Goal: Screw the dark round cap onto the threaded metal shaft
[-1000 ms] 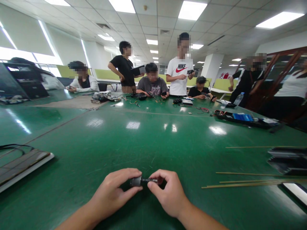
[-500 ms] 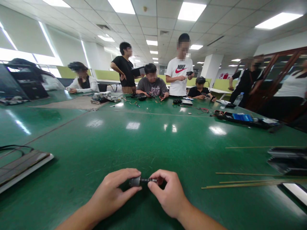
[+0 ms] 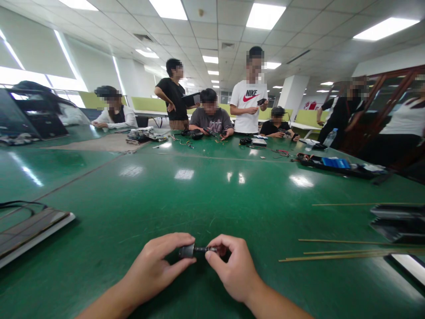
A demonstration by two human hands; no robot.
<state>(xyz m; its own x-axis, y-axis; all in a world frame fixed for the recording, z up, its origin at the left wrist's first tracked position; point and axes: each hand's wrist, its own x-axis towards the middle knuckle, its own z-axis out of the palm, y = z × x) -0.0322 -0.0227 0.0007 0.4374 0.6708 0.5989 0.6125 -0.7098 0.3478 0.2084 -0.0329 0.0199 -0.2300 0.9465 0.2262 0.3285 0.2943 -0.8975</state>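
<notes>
A small dark cylindrical part with a thin shaft (image 3: 187,251) lies crosswise between my hands, above the green table (image 3: 232,199). My left hand (image 3: 162,257) grips its thick end between thumb and fingers. From the other side, my right hand (image 3: 229,261) pinches the end of the thin shaft, where thumb and forefinger partly cover a ringed tip. What exact kind of part it is, I cannot make out.
Several thin sticks (image 3: 332,254) and dark metal-looking pieces (image 3: 398,221) lie at the right. A flat panel with a cable (image 3: 36,232) rests at the left edge. Across the table, several people work among tools, near a black tray (image 3: 308,163).
Both hands stay in nearly the same place with the part between them. The right fingertips have shifted very slightly on the shaft.
</notes>
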